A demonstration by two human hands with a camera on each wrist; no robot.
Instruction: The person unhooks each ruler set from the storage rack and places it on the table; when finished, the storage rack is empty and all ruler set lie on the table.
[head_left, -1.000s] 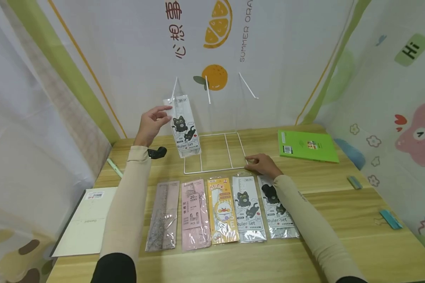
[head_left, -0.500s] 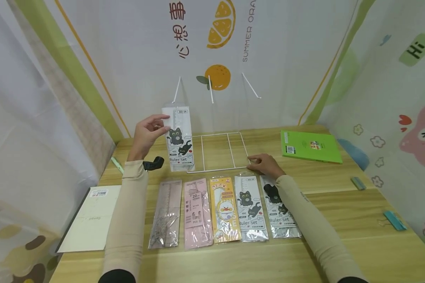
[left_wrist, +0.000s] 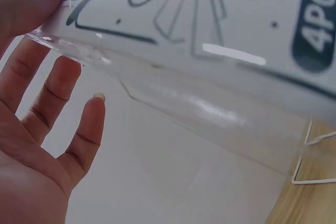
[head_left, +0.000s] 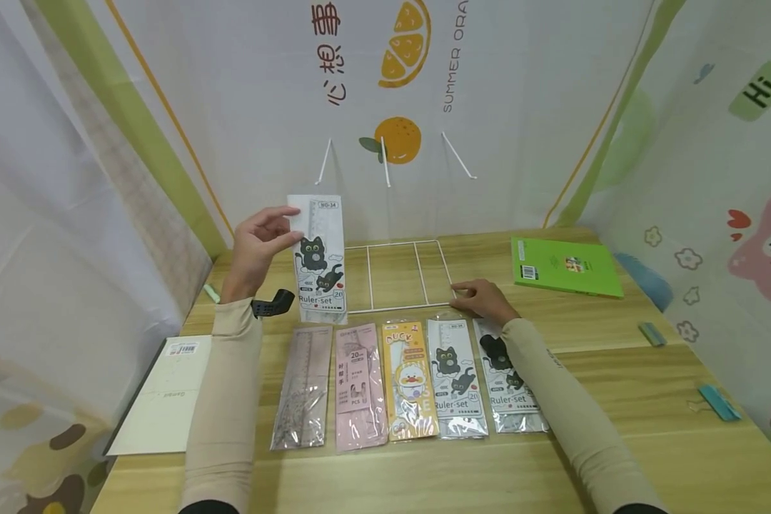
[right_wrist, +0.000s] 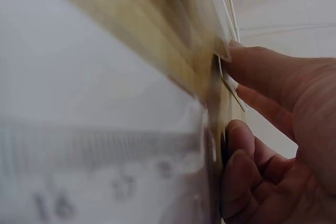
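Observation:
In the head view my left hand pinches the left edge of a white ruler set printed with black cats. This pack stands upright in the air, its clear top just below the left prong of a white wire display rack. The left wrist view shows thumb and index finger on the pack, the other fingers loosely spread. My right hand holds the rack's front right corner; in the right wrist view, thumb and fingers lie either side of the wire. Another ruler set fills that view's foreground, blurred.
Along the front lie a greyish-pink ruler pack, a pink one, a yellow duck one and two cat ruler sets. A green book, a pale book and binder clips lie farther out.
My left hand has drawn the cat ruler set down off the left prong and slightly left. The right hand has stayed at the rack's corner.

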